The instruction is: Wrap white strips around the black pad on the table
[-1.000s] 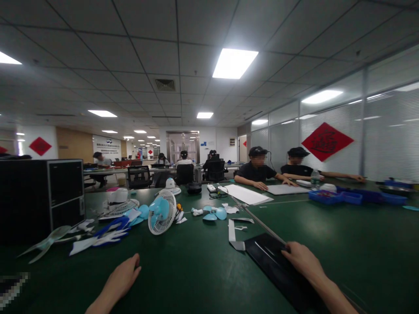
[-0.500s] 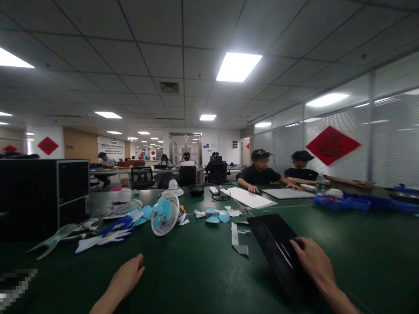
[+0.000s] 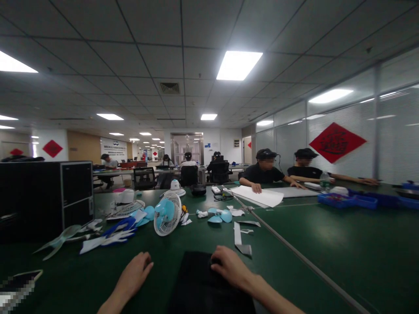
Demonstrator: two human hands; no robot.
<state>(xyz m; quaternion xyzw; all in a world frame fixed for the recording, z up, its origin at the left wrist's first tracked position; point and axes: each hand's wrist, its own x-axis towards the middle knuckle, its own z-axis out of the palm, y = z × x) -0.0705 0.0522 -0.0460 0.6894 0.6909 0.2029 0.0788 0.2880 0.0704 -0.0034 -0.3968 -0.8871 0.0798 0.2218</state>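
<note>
A flat black panel [image 3: 199, 285] lies low in front of me, its lower part cut off by the frame's bottom edge. Fingers of my right hand [image 3: 231, 266] are curled over a small dark raised part near its top right corner. To the left of the panel, apart from it, my left hand [image 3: 135, 272] hovers over the green table with loosely curled fingers and nothing visible in them. A black computer case [image 3: 36, 196] stands at the left.
A white and blue fan [image 3: 168, 213], gloves [image 3: 109, 237] and loose blue fan blades [image 3: 220, 216] lie beyond my hands. White strips [image 3: 238, 235] are right of centre. A long metal edge [image 3: 294, 248] crosses the table. Two people sit across, near white sheets [image 3: 258, 195] and blue trays [image 3: 347, 200].
My right hand has brought the black panel left and towards me, from the right side to the middle, and it lies flatter in view. My left hand has shifted slightly right.
</note>
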